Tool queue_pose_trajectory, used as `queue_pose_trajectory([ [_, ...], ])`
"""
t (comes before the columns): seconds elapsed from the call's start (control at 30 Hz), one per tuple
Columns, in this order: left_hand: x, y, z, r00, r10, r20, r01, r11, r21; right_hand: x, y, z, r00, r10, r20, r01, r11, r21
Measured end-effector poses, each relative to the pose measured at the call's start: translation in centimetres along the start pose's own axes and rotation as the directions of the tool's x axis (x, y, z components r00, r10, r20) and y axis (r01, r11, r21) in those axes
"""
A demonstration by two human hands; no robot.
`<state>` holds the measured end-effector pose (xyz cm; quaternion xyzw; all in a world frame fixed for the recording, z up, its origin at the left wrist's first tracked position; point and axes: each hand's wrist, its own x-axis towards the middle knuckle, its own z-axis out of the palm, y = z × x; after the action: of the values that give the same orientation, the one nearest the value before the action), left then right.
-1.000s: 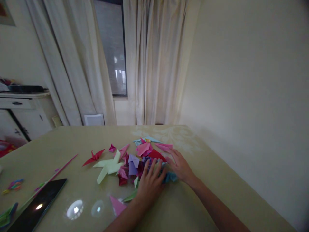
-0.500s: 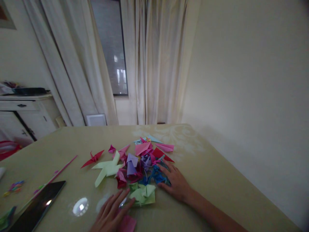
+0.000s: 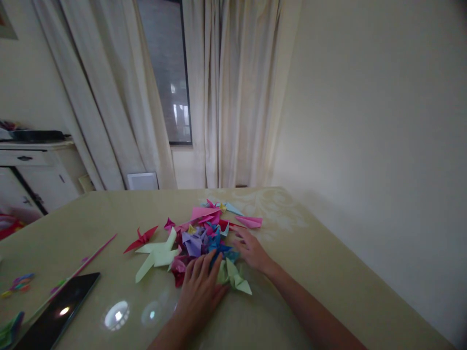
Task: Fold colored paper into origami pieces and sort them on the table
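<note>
A heap of folded origami papers lies on the table. My left hand (image 3: 202, 279), fingers stretched out, rests over the front of the heap, touching the blue paper (image 3: 219, 248) and partly covering a light green folded paper (image 3: 237, 279). At the heap's right side is my right hand (image 3: 253, 253), its fingers spread beside a red paper (image 3: 229, 224) and the blue ones. Purple folded paper (image 3: 193, 244) shows in the middle, with pink paper (image 3: 206, 212) behind. To the left lie a pale green pinwheel-shaped paper (image 3: 160, 253) and a red paper crane (image 3: 141, 239).
A dark phone or tablet (image 3: 60, 308) lies at the table's (image 3: 310, 291) left front, with a thin pink-and-green stick (image 3: 95, 255) alongside. Small colourful pieces (image 3: 22, 283) sit further left. A pink folded paper (image 3: 249, 221) lies at the back right. The wall (image 3: 383, 194) borders the table's right side.
My left hand has moved forward and right onto the heap's front. The light green paper has shifted right and turned. The papers are bunched closer together, and my right hand has shifted slightly left.
</note>
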<state>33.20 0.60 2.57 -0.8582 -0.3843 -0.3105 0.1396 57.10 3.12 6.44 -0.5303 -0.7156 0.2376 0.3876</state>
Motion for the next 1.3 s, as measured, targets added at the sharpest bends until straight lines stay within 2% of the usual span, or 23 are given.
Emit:
queue_pose_trajectory([
  [0.1, -0.7, -1.4, 0.0, 1.0, -0.022, -0.002, 0.022, 0.999, -0.025, -3.9, -0.3, -1.1, 0.992, 0.073, -0.105, -0.071, 0.997, 0.023],
  [0.13, -0.8, -1.8, -0.4, 1.0, -0.025, 0.009, 0.025, 0.999, -0.034, -5.0, -0.7, -1.2, 0.993, 0.069, -0.093, -0.067, 0.997, 0.028],
  [0.2, -0.9, -2.2, -1.2, 0.998, -0.031, 0.063, 0.035, 0.997, -0.062, -6.5, -1.7, -1.1, 1.0, 0.018, 0.006, -0.018, 1.0, 0.023],
  [0.3, -0.8, -2.1, -2.0, 0.987, -0.024, 0.161, 0.042, 0.993, -0.108, -6.9, -2.8, -0.4, 0.984, -0.045, 0.173, 0.055, 0.997, -0.053],
  [0.4, -1.0, -2.1, -1.4, 0.979, -0.008, 0.205, 0.036, 0.991, -0.131, -6.3, -2.8, 0.2, 0.973, -0.025, 0.231, 0.065, 0.984, -0.167],
  [0.5, -1.6, -3.0, -0.2, 0.986, -0.018, 0.166, 0.031, 0.997, -0.077, -6.4, -2.4, 0.1, 0.974, -0.002, 0.228, 0.039, 0.987, -0.157],
  [0.67, -2.0, -4.7, 0.0, 0.989, 0.104, 0.109, -0.102, 0.995, -0.023, -6.9, -2.5, -1.3, 0.99, 0.06, 0.128, -0.053, 0.997, -0.062],
  [0.77, -1.7, -3.7, -0.6, 0.984, 0.133, 0.116, -0.124, 0.989, -0.081, -6.6, -1.8, -2.7, 0.994, 0.098, -0.054, -0.104, 0.989, -0.104],
  [0.87, -1.5, -1.9, -0.6, 0.988, 0.131, 0.084, -0.12, 0.985, -0.126, -6.0, 0.2, -4.3, 0.959, 0.105, -0.264, -0.16, 0.967, -0.2],
  [0.97, -1.2, -0.5, -0.2, 0.993, 0.104, 0.051, -0.098, 0.989, -0.107, -5.7, 2.7, -5.9, 0.936, 0.104, -0.338, -0.215, 0.926, -0.311],
  [1.03, -0.6, 0.2, 0.1, 0.989, 0.119, 0.083, -0.114, 0.992, -0.053, -5.7, 3.9, -6.6, 0.921, 0.102, -0.377, -0.257, 0.885, -0.389],
  [1.13, 1.0, 1.0, 0.8, 0.987, 0.093, 0.134, -0.102, 0.993, 0.054, -5.8, 4.1, -6.2, 0.88, 0.031, -0.475, -0.294, 0.819, -0.492],
  [1.2, 2.2, 1.6, 1.6, 0.988, 0.071, 0.137, -0.085, 0.991, 0.099, -5.7, 3.1, -4.7, 0.892, -0.025, -0.451, -0.242, 0.816, -0.525],
  [1.23, 2.7, 1.9, 2.1, 0.99, 0.063, 0.129, -0.077, 0.991, 0.111, -5.6, 2.4, -3.7, 0.921, -0.041, -0.387, -0.186, 0.827, -0.531],
  [1.3, 3.3, 2.3, 2.8, 0.992, 0.04, 0.116, -0.053, 0.992, 0.115, -5.4, 1.0, -1.8, 0.982, -0.046, -0.181, -0.056, 0.854, -0.517],
])
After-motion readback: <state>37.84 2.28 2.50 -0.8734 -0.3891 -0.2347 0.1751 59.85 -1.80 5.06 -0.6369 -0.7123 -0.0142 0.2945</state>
